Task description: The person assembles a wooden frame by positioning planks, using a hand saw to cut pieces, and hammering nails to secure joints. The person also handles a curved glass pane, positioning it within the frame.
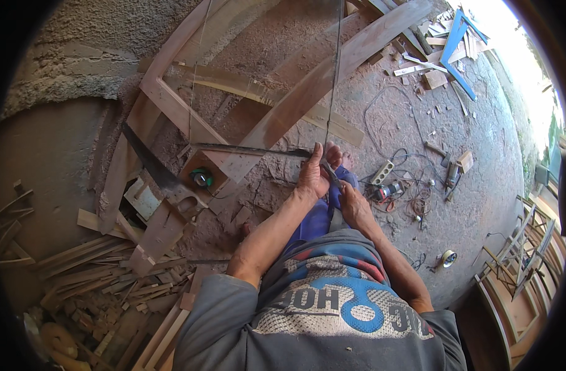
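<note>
My left hand is closed around the right end of a slim dark bar, close in front of my knees. A thin cord runs upward from that end, and another thin line rises from the bar's left end. My right hand grips a grey metal hand tool, possibly pliers; its tip meets the left hand's fingers. The fingers partly hide the tool and the bar's end. To the left, a handsaw leans across wood beside a round green-and-black object.
A large wooden frame lies ahead. Scrap wood is heaped at left. On the right floor are a power strip, a red-and-black power tool, tangled cables and a tape roll. A blue angled piece lies far right.
</note>
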A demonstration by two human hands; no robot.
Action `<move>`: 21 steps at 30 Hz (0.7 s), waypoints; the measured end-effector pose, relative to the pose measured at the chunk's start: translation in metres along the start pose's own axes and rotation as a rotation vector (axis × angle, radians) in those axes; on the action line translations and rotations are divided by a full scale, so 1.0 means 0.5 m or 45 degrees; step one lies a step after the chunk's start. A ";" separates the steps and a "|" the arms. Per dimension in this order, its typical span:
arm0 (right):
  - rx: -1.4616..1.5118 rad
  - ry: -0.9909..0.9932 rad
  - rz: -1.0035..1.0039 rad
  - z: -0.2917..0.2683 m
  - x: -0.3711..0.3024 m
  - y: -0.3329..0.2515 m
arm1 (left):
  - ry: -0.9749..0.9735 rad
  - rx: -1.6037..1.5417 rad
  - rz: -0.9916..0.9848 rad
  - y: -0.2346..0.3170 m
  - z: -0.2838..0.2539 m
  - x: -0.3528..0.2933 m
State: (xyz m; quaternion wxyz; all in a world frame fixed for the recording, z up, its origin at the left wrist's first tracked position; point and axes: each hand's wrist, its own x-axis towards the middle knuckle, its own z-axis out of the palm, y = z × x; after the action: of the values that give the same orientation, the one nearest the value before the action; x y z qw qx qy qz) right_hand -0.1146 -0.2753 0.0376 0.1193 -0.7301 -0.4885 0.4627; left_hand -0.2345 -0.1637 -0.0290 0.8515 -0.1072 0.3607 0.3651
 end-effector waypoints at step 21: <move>0.050 0.010 -0.107 0.000 0.000 0.025 | -0.016 -0.012 0.004 -0.001 0.001 0.000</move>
State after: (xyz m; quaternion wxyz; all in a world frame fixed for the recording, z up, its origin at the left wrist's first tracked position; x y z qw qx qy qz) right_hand -0.1073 -0.2816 0.0300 0.1547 -0.7082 -0.5090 0.4640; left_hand -0.2340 -0.1638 -0.0286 0.8527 -0.1084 0.3539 0.3687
